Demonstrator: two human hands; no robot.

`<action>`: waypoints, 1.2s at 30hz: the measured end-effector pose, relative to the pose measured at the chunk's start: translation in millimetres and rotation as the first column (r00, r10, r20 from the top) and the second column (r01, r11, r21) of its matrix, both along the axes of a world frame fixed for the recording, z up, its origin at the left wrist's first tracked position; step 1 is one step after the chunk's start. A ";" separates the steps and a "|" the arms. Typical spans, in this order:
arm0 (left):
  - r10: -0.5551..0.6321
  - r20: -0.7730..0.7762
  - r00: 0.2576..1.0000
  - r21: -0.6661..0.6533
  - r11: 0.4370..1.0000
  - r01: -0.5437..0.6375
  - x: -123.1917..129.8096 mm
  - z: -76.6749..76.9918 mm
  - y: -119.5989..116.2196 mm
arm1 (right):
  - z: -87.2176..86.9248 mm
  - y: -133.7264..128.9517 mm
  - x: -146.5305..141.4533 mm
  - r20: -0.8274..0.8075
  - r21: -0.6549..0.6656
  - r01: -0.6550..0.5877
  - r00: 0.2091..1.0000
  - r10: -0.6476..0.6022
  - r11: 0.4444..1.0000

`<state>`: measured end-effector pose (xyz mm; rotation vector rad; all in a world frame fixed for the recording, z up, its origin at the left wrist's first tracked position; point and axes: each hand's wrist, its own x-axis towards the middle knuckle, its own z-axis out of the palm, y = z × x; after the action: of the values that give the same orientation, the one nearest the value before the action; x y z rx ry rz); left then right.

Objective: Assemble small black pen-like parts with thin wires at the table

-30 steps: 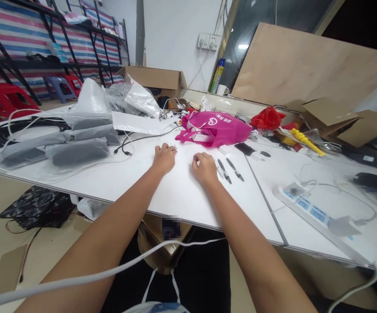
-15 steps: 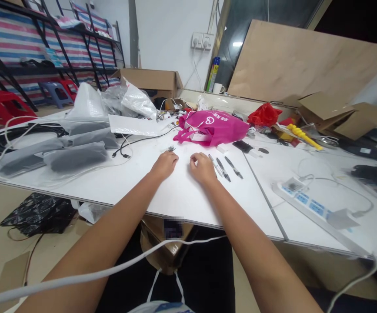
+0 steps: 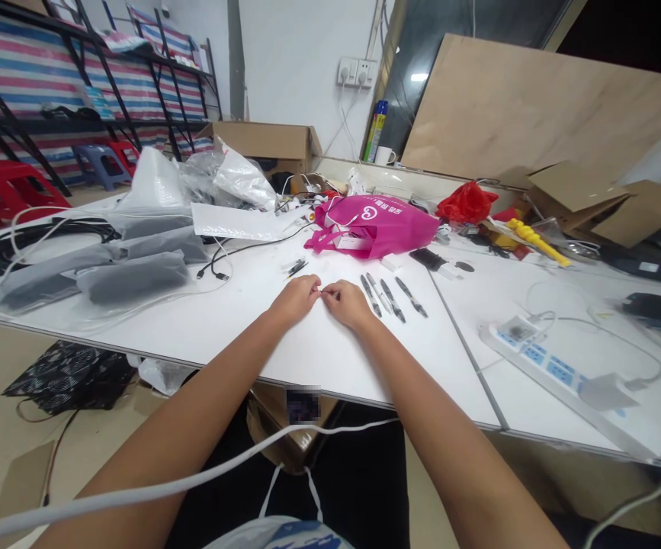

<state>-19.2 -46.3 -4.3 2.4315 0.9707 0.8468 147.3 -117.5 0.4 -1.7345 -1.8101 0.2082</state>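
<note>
My left hand [image 3: 296,299] and my right hand [image 3: 348,303] meet over the white table [image 3: 319,354], fingertips almost touching. Both are closed in a pinch. A tiny dark bit shows between them, too small to name. Just right of my right hand, several pens [image 3: 402,297] with dark grips lie side by side at a slant. Beyond my left hand is a small group of thin dark pen-like pieces [image 3: 296,267], lying flat on the tabletop.
A magenta bag [image 3: 399,221] lies behind the hands. Grey wrapped packages [image 3: 136,276] and black cable [image 3: 49,248] are on the left. To the right, a white power strip [image 3: 559,374] rests across the table. A white cable [image 3: 210,473] crosses below my arms.
My left hand has moved right, away from the thin dark pieces, and both hands have come together. One more pen shows beside my right hand.
</note>
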 end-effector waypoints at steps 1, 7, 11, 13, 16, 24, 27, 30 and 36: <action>0.005 -0.001 1.000 0.004 1.000 -0.005 -0.1 0.1 0.8 | -0.3 0.8 0.4 -0.008 -0.003 -0.002 1.000 0.002 1.000; -0.026 -0.045 0.999 0.021 0.999 0.027 0.9 4.9 -0.9 | 0.1 2.7 0.6 -0.058 -0.019 0.009 0.998 -0.010 1.000; 0.004 -0.042 0.999 0.010 1.000 -0.004 3.3 3.1 -3.9 | 3.6 0.4 -0.3 -0.100 -0.037 0.033 0.994 -0.037 0.999; -0.002 0.002 1.000 -0.002 1.000 0.002 4.0 1.6 -5.6 | 4.8 0.4 0.8 -0.142 -0.045 0.023 0.989 -0.029 0.999; -0.040 0.070 0.997 0.010 0.999 0.039 4.6 2.2 -9.7 | 5.1 3.2 3.9 -0.316 -0.058 -0.032 0.949 0.012 0.998; -0.080 0.151 0.985 0.157 0.986 0.056 9.1 7.0 -18.6 | 16.2 5.3 2.0 -0.781 -0.155 -0.020 0.615 -0.110 0.988; -0.095 0.202 0.975 0.162 0.985 0.062 11.3 3.8 -17.7 | 22.7 2.0 -1.8 -0.805 -0.171 0.016 0.575 -0.149 0.985; -0.112 0.262 0.958 0.118 0.990 0.083 13.0 0.0 -16.0 | 21.6 2.6 -3.4 -0.798 -0.178 0.038 0.579 -0.167 0.983; -0.145 0.311 0.939 0.040 0.989 0.139 13.3 -1.4 -15.4 | 5.2 13.1 5.6 -0.730 -0.081 0.081 0.674 -0.114 0.993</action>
<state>-5.9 -61.7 -5.7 2.2556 0.6635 1.1477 152.9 -104.4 5.6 -1.4498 -1.1053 0.7890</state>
